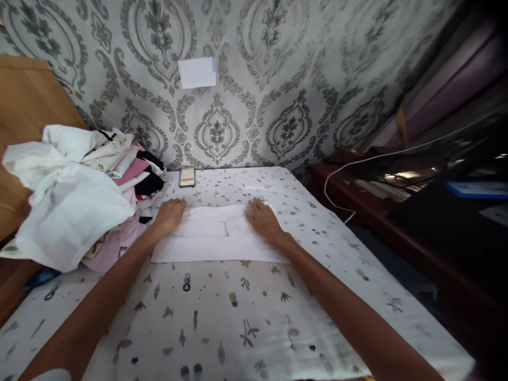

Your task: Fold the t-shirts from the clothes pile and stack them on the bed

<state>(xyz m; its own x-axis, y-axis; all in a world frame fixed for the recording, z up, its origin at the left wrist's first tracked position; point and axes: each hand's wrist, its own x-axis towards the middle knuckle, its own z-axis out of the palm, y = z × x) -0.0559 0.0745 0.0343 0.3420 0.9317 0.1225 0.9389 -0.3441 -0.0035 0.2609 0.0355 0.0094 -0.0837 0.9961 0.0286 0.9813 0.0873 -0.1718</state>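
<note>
A white folded cloth (206, 248) lies flat in a wide rectangle on the bed, with a short dark line near its middle. What kind of garment or linen it is, I cannot tell. My left hand (170, 216) rests at its far left corner, fingers stretched forward. On the right part of the cloth my right hand (265, 218) lies palm down, its fingers extended and slightly blurred. Both hands press from above, and neither visibly grips anything.
A tall heap of clothes (75, 206) stands on the left against a wooden headboard (32, 100). Near the wall a small framed card or device (187, 177) lies on the printed bedsheet (214, 317). Right of the bed, a white cable (369, 157) trails over a dark red cabinet (357, 203).
</note>
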